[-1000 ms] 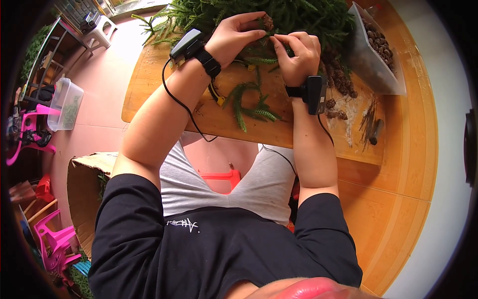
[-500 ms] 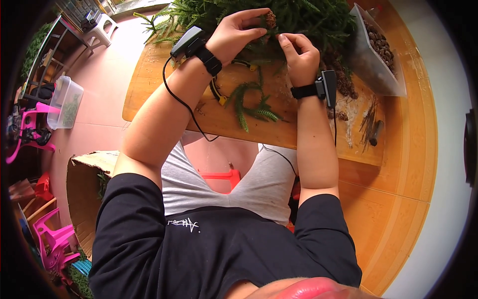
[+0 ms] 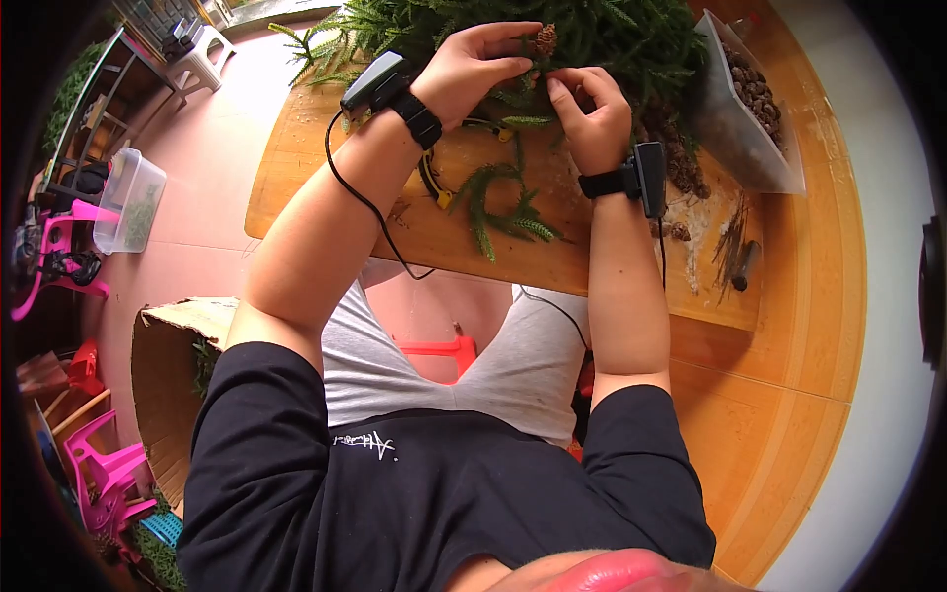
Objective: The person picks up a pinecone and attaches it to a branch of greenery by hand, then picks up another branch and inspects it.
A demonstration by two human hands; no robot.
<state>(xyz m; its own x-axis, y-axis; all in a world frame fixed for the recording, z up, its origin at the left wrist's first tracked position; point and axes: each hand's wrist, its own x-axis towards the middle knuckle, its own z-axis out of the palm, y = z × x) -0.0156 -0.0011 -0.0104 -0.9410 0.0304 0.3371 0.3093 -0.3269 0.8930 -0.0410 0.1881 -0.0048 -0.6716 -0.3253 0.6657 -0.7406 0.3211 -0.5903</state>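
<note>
At the far side of the wooden table, my left hand [image 3: 475, 67] has its index finger and thumb curved around a small brown pine cone [image 3: 546, 39] set among green needles. Close beside it, my right hand [image 3: 595, 113] is closed in a pinch just below the cone; what lies between those fingertips is too small to make out. Behind both hands rises a big heap of artificial pine branches [image 3: 626, 44]. A loose green sprig [image 3: 483, 202] lies on the tabletop nearer to me, beside yellow-and-black pieces [image 3: 434, 187].
A clear plastic bin [image 3: 735, 118] of pine cones stands at the table's right. Brown cones [image 3: 684, 168] and dark thin sticks [image 3: 730, 247] lie nearby on the wooden table [image 3: 326, 168]. At left are a cardboard box [image 3: 163, 385], a clear tub [image 3: 130, 202] and pink stools [image 3: 104, 464].
The pine cone has shifted slightly right and now shows more fully past my left fingertips. My right fingertips have moved a little left and down, toward the stem area.
</note>
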